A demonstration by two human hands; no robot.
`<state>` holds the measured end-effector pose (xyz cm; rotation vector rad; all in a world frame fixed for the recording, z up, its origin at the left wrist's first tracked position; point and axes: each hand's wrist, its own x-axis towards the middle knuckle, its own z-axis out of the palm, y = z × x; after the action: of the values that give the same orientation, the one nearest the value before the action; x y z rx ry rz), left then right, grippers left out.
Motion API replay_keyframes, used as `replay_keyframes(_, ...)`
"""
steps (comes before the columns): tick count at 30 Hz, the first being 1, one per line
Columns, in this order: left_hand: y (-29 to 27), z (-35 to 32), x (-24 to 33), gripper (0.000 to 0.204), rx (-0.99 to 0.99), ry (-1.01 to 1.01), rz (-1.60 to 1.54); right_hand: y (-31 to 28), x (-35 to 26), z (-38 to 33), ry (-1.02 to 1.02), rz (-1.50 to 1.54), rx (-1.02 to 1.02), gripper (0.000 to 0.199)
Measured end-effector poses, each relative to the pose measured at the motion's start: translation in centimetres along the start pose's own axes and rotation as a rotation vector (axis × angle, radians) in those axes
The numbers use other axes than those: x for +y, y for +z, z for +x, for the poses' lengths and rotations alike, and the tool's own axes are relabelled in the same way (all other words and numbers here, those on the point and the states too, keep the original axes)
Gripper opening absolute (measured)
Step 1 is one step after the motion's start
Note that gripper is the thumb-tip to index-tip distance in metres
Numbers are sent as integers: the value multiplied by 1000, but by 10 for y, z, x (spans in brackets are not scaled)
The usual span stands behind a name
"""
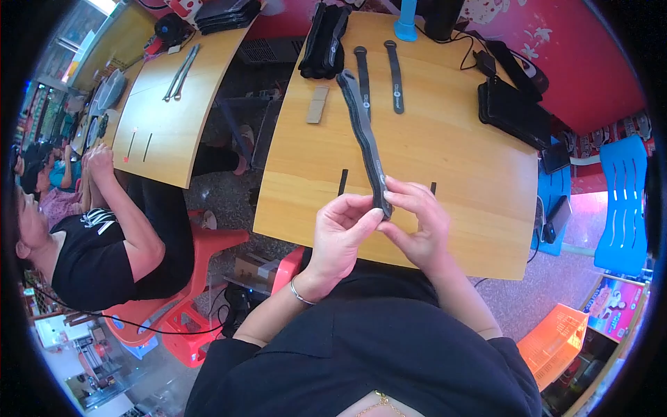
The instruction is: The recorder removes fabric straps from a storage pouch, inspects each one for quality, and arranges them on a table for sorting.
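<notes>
A thick stack of grey and black straps runs lengthwise between my hands and the middle of the table. My left hand pinches its near end, thumb against the side. From the other side, my right hand grips the same end with thumb and fingers. Beyond the stack lie two loose grey straps, one partly behind it and one by itself, each with a rounded, holed end. A bundle of black straps rests at the far left corner, with a brown cardboard piece nearer me.
Short black strips mark the wooden table. A blue stand is at the back; black pouches and cables lie right. A blue chair stands beyond. Left, a person sits at another table.
</notes>
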<state>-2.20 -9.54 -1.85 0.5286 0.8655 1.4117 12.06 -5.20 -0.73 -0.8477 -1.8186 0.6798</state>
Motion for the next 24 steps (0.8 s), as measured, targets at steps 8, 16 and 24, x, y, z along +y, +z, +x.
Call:
replay_keyframes(8, 4, 3, -1, 15, -30, 66, 111, -6, 12, 2, -22, 42, -51, 18)
replay_keyframes(16, 3, -2, 9, 20, -59, -16, 138, 0, 0, 1, 106, 179, 33, 17)
replay_keyframes(24, 3, -1, 6, 25, -169, -115, 107, -2, 2, -1, -72, -2, -41, 16)
